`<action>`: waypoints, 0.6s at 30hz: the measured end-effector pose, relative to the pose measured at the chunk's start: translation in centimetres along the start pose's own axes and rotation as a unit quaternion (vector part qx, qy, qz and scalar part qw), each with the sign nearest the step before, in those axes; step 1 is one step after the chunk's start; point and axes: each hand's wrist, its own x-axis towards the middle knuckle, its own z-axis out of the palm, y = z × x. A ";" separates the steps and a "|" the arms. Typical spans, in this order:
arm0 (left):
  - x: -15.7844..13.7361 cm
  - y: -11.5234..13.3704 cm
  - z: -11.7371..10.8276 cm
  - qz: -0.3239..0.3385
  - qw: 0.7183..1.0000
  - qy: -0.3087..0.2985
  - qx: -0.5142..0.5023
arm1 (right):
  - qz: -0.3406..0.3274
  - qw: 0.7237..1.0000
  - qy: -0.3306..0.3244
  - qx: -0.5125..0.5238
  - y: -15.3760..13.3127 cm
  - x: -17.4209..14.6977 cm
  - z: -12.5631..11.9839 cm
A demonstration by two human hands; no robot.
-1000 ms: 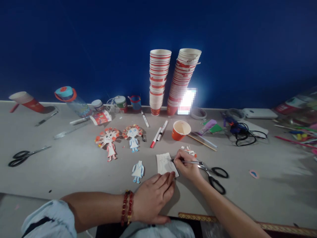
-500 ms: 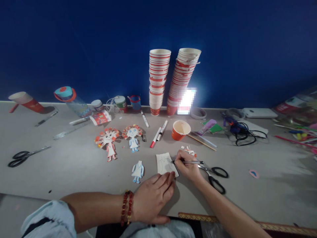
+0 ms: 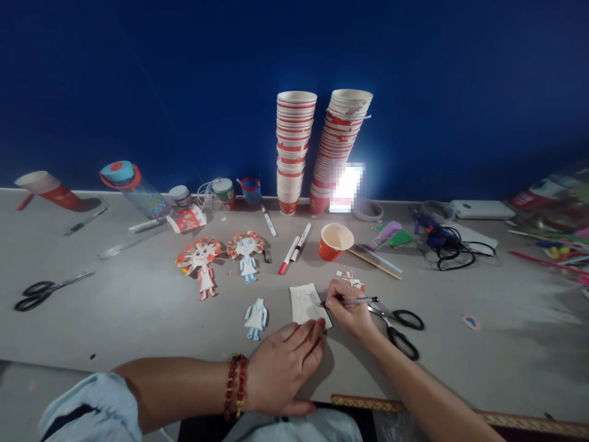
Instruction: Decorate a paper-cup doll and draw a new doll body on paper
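Observation:
My right hand (image 3: pixel 350 310) grips a pen (image 3: pixel 361 300), its tip at the right part of a small white piece of paper (image 3: pixel 304 304) with thin drawn lines like a small body. Flat on the table, my left hand (image 3: pixel 288 365) has its fingers stretched over the paper's lower edge. Left of the paper lies a headless cut-out paper body (image 3: pixel 255 318) with blue edging. Farther back are two paper dolls, one red-edged (image 3: pixel 205 276) and one blue-edged (image 3: pixel 248 261), both with frilled red-and-white hair. Black-handled scissors (image 3: pixel 396 325) lie by my right wrist, partly behind it.
Two tall stacks of paper cups (image 3: pixel 289 159) stand against the blue wall. An orange paper cup (image 3: pixel 335 242), markers (image 3: pixel 289 255), paper scraps (image 3: pixel 352 281) and a wooden stick (image 3: pixel 375 264) lie beyond my hands. Other scissors (image 3: pixel 50 288) rest far left; a cabled glue gun (image 3: pixel 442 239) is right.
The pen tip has shifted slightly to the right and down on the paper, and a line there has grown. My left hand has stayed in place.

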 end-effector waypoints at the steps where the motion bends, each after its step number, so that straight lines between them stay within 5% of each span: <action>1: 0.0 0.0 0.0 -0.001 1.000 -0.001 0.000 | 0.001 1.000 0.001 0.001 0.0 0.0 0.0; 18: 0.0 0.0 0.1 -0.001 1.000 -0.002 -0.005 | 0.012 1.000 -0.009 0.018 0.0 0.0 -0.1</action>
